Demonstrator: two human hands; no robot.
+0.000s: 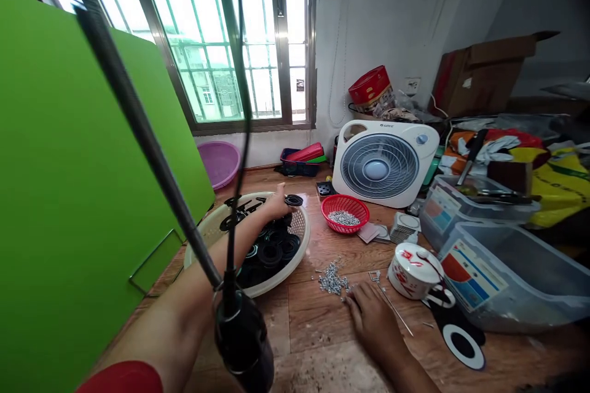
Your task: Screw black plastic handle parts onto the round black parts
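My left hand (275,204) is over the far right side of a cream plastic basket (302,239) filled with black plastic parts (270,253). Its fingers close on a black ring-shaped part (294,200) that sticks out toward the rim, thumb pointing up. On the wooden surface, my right hand (374,314) rests palm down, fingers bent and close together at the edge of a pile of small metal pieces (334,279). Whatever its fingertips pinch is too small to make out. A black power screwdriver (244,338) hangs in front of my left forearm.
A red basket (345,214) holds more small metal pieces. Behind it stands a white box fan (385,163). A lidded cup (415,270), clear plastic bins (516,270) and a black part with a white ring (463,347) lie right. A green panel (92,166) borders the left.
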